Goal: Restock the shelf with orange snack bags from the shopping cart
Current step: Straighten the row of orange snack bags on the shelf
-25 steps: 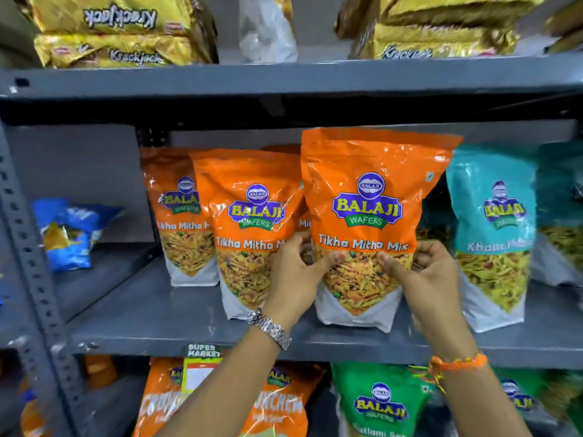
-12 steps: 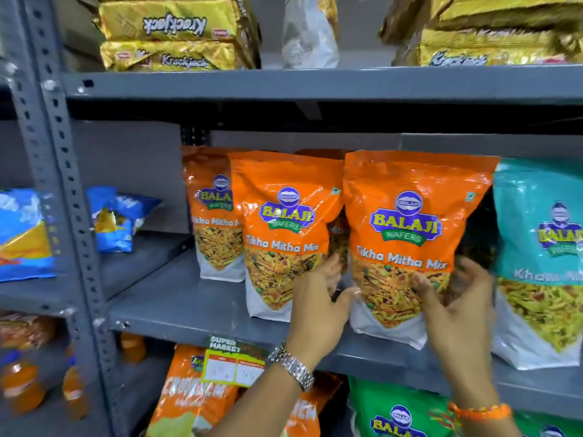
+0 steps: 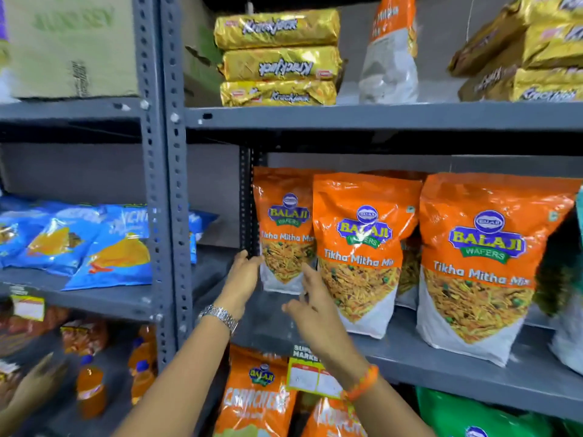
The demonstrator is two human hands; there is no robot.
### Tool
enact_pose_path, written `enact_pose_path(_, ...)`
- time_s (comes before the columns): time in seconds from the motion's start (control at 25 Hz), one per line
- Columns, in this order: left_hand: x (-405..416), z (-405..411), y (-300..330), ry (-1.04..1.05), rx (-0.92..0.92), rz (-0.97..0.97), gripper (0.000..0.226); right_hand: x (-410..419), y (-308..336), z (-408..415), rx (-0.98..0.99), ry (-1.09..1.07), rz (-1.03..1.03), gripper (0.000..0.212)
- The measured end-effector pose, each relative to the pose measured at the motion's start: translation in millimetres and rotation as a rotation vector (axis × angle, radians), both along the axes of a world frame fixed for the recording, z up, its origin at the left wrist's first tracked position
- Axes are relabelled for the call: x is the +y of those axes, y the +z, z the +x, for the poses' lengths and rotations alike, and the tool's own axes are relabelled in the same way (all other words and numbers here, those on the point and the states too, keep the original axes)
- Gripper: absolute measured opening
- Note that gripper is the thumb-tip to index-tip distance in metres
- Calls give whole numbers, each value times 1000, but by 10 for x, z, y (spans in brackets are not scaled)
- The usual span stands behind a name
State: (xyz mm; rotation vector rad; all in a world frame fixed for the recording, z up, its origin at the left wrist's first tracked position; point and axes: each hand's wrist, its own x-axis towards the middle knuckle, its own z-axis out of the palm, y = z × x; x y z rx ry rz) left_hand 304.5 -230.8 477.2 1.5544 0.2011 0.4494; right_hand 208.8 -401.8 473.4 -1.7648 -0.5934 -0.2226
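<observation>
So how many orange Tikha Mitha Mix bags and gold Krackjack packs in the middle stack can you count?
Orange Tikha Mitha Mix bags standing in front: 3
Gold Krackjack packs in the middle stack: 3
Total: 6

Grey metal shelving fills the view. A perforated upright post (image 3: pixel 164 184) stands left of centre; to its right a shelf board (image 3: pixel 378 116) runs across, with a lower board (image 3: pixel 441 364) beneath. Behind them is a plain grey back wall (image 3: pixel 214 190), dimly shadowed under the upper board.
</observation>
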Motion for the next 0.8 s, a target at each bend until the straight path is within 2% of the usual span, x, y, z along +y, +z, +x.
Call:
enact_pose_path(0.08, 95, 262, 77, -113, 50, -132, 46, 267, 50, 293, 13, -64, -52, 74)
enact_pose_path(0.2, 81, 476, 133, -234, 62, -265, 39, 514, 109, 639, 45, -240, -119, 58)
enact_pose_path(0.28, 56, 500, 132, -294, 72, -277, 40, 583, 126, 799, 58, -345, -119, 41)
enact_pose_path(0.32, 59, 519, 121, -333, 65, -278, 40, 595, 129, 867, 60, -369, -85, 38)
enact_pose_path(0.4, 78, 571, 99, -369, 32, -289, 43, 591, 155, 979, 102, -381, -48, 33)
enact_pose_path(0.48, 72, 605, 91, -372, 4, -285, 40, 576, 164, 1037, 158, -362, -49, 13)
enact_pose_path(0.52, 56, 604, 84, -368, -3, -288, 36, 569, 149, 1064, 171, -346, -44, 11)
enact_pose_path(0.6, 30, 599, 65, -363, -2, -281, 31, 563, 123, 1078, 178, -325, -32, 19)
enact_pose_path(0.8, 23, 572, 38, -363, -46, -264, 41, 570, 159, 902, 146, -329, -57, 39)
